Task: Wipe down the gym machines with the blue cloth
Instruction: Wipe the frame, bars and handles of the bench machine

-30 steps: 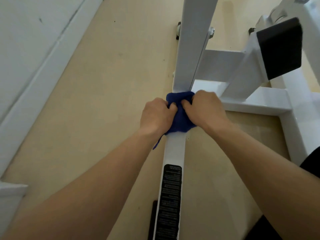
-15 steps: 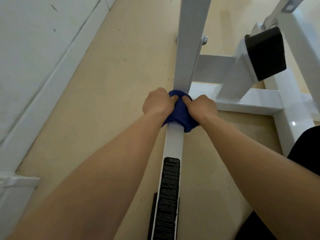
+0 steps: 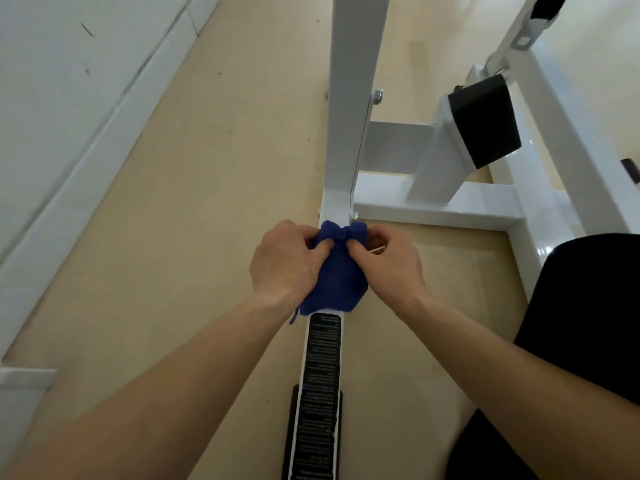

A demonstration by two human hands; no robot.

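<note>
A blue cloth [image 3: 337,271] is bunched over a white bar of the gym machine [image 3: 349,133], just above a black label strip [image 3: 320,386] on that bar. My left hand [image 3: 284,261] grips the cloth from the left side. My right hand [image 3: 389,265] pinches the cloth's top edge from the right, fingers curled. The cloth hides the bar beneath it.
White frame beams [image 3: 443,209] branch to the right, with a black pad [image 3: 485,119] on an angled post. A white wall with skirting [image 3: 86,133] runs along the left. The tan floor [image 3: 207,202] lies below. My dark-clothed leg [image 3: 585,323] is at the right.
Both hands have slid the cloth down the bar toward me, close to the black label. My right hand has loosened from a fist into a pinch on the cloth's top.
</note>
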